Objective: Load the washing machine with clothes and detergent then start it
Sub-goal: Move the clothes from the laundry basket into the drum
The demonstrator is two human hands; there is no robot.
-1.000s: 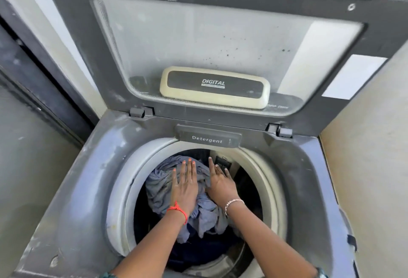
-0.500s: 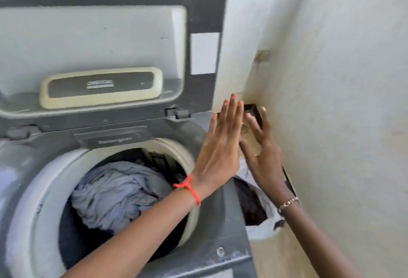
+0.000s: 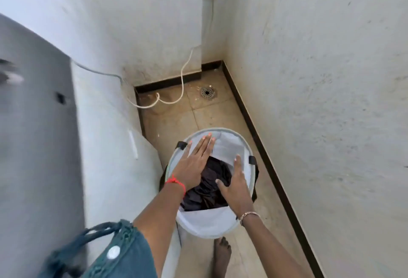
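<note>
Now your view looks down into a narrow corner beside the washing machine [image 3: 39, 145], whose grey top and white side fill the left of the frame, blurred. Rough white walls [image 3: 320, 79] close in on the right and at the back, with a dark skirting strip along their foot. The tiled floor [image 3: 187, 121] between them is tan and stained.

Your white laundry basket [image 3: 229, 147] stands on that floor, just beside the machine's side and close to the right wall's skirting. It has black handle tabs on its rim. Inside it lies a heap of dark clothes [image 3: 209, 189], low in the basket.

Your left hand [image 3: 194, 163] is flat and spread, fingers straight, over the basket's left half above the clothes; it holds nothing. A red thread is tied around its wrist. Your right hand [image 3: 234, 182] is also spread wide and empty, its thumb stretched over the dark clothes and its fingers near the right inner wall. A beaded bracelet circles that wrist. Whether either palm touches the cloth, you cannot tell from here.

A teal sleeve [image 3: 123, 251] shows at lower left. Your bare foot [image 3: 221, 253] rests on the tile below the basket. A white cord [image 3: 183, 83] loops down the back wall to the floor, near a round drain [image 3: 207, 92].
</note>
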